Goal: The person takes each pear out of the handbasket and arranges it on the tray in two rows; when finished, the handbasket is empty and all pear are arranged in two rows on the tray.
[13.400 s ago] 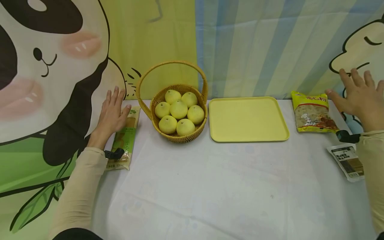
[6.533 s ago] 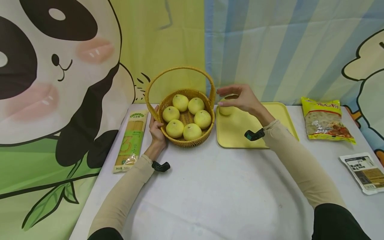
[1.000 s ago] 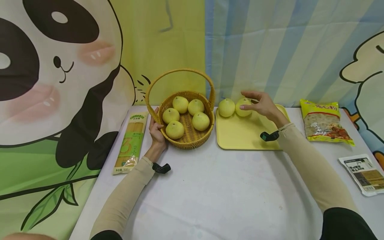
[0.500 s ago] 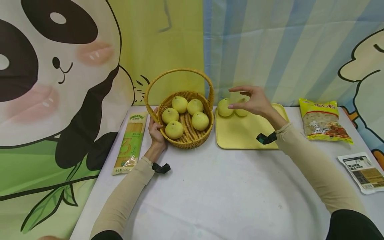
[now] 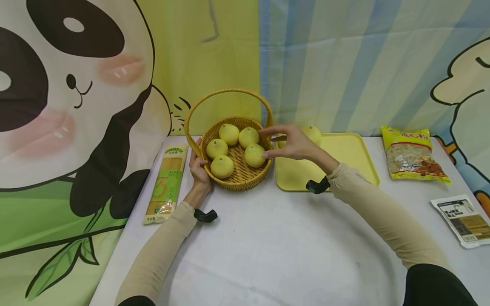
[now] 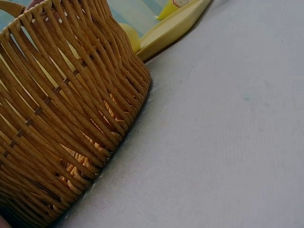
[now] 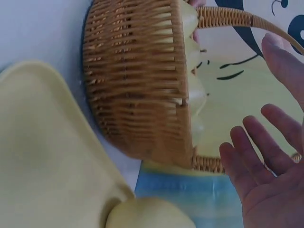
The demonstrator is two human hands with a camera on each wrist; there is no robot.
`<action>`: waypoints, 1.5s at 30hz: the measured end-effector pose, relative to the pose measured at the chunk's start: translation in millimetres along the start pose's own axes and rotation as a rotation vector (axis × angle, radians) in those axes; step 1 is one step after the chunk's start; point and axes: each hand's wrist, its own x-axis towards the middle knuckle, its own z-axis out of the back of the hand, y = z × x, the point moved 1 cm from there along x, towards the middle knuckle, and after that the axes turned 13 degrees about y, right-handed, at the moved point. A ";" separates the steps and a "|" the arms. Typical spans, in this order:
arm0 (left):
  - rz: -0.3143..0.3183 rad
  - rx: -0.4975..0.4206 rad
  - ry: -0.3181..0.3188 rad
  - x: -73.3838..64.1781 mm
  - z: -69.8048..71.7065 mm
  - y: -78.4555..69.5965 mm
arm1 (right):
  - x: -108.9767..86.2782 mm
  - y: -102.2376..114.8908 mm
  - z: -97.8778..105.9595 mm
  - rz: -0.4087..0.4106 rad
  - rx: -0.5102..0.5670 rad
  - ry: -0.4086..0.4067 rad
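Observation:
A round wicker basket [image 5: 239, 183] with a tall handle holds several round, pale yellow-green fruits [image 5: 223, 166]. My left hand [image 5: 200, 170] grips its left side, thumb at the rim; the weave [image 6: 71, 109] fills much of the left wrist view. Over the basket's right rim, my right hand [image 5: 292, 143] is held with thumb and fingers spread, fingertips beside the rightmost fruit [image 5: 254, 155]. Nothing lies in that palm [image 7: 278, 199] in the right wrist view. On the yellow tray [image 5: 344, 159] to the right sit two fruits, one [image 5: 311, 134] plain to see, the other mostly hidden behind the right hand.
Left of the basket lies a long pack of noodles [image 5: 166, 182]. A yellow bag [image 5: 415, 155] stands right of the tray, with a flat white-edged packet [image 5: 463, 221] nearer the front. A printed cloth backdrop [image 5: 325, 63] rises behind the white table [image 5: 268, 246].
Since the early frames, two fruits have passed from basket to tray. Over the last second my right hand left the second fruit on the tray and moved left to the basket; the left hand stayed.

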 end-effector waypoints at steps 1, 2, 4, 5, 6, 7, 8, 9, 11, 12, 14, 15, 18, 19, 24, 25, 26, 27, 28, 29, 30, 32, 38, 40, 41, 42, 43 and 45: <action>-0.003 -0.005 0.003 0.2 0.0 0.1 | 3.5 1.6 -2.8 -0.003 -0.021 0.017; -0.005 -0.011 0.003 0.7 0.1 0.0 | 7.1 3.5 -5.7 -0.003 -0.038 0.034; -0.010 -0.027 0.003 1.5 -0.2 -0.4 | 14.3 7.7 -11.4 -0.003 -0.088 0.063; -0.011 -0.035 0.004 1.7 -0.3 -0.6 | 17.9 9.6 -14.3 -0.006 -0.121 0.077; -0.012 -0.041 0.003 2.0 -0.4 -0.5 | 21.8 10.3 -17.3 -0.006 -0.151 0.090; -0.011 -0.044 0.002 2.2 -0.5 -0.4 | 25.5 11.1 -20.1 -0.003 -0.185 0.099; -0.010 -0.046 0.001 2.2 -0.3 -0.1 | 29.2 10.9 -23.0 -0.002 -0.212 0.106; -0.007 -0.044 0.002 2.0 -0.2 0.2 | 32.6 10.4 -25.7 -0.007 -0.242 0.113; -0.002 -0.036 0.005 1.0 -0.2 0.6 | 38.7 8.6 -30.4 -0.017 -0.283 0.123; -0.002 -0.033 0.004 0.7 -0.1 0.8 | 41.5 7.2 -32.3 -0.022 -0.294 0.127; -0.001 -0.030 0.005 0.0 -0.1 0.7 | 45.9 4.0 -35.5 -0.048 -0.311 0.139; -0.001 -0.028 0.006 -0.4 -0.4 0.3 | 47.4 2.8 -36.7 -0.063 -0.319 0.146; -0.003 -0.024 0.008 -1.0 -0.2 0.1 | 51.0 -2.9 -40.2 -0.112 -0.349 0.167; -0.005 -0.021 0.009 -1.0 -0.2 0.0 | 51.8 -4.5 -41.2 -0.126 -0.358 0.174; -0.011 -0.003 0.010 -0.7 -0.2 -0.5 | 53.6 -8.6 -45.0 -0.155 -0.396 0.198; -0.011 -0.002 0.012 -0.4 -0.2 -0.6 | 53.8 -8.8 -45.7 -0.155 -0.405 0.205; -0.008 -0.001 0.013 -0.3 -0.2 -0.6 | 53.9 -8.6 -46.2 -0.158 -0.417 0.212; -0.008 -0.001 0.015 -0.2 0.0 -0.6 | 53.9 -8.2 -46.8 -0.163 -0.427 0.219; -0.003 -0.005 0.012 -0.4 0.2 -0.5 | 54.0 -8.3 -47.5 -0.168 -0.441 0.226; 0.000 -0.006 0.009 -0.6 0.5 0.0 | 54.0 -7.6 -48.0 -0.176 -0.447 0.234; 0.002 -0.018 0.007 -0.9 0.8 0.3 | 54.1 -7.4 -48.4 -0.187 -0.452 0.240; 0.005 -0.026 0.002 -1.2 1.2 -0.1 | 54.4 -6.7 -48.7 -0.207 -0.457 0.246; 0.010 -0.035 0.003 -1.3 0.6 -0.1 | 53.2 -6.8 -48.1 -0.232 -0.443 0.235; 0.009 -0.034 0.001 -1.1 -0.1 0.1 | 52.2 -7.3 -48.5 -0.213 -0.438 0.227; 0.007 -0.040 -0.001 -1.0 -0.5 0.0 | 51.8 -7.5 -48.7 -0.198 -0.434 0.223; 0.003 -0.044 -0.004 -1.0 -0.5 -0.2 | 51.8 -8.0 -49.1 -0.178 -0.434 0.218; 0.002 -0.046 -0.004 -0.6 -1.1 0.6 | 51.2 -8.9 -49.3 -0.163 -0.432 0.212; 0.001 -0.049 0.001 0.2 -1.8 1.7 | 49.8 -10.7 -49.2 -0.134 -0.424 0.192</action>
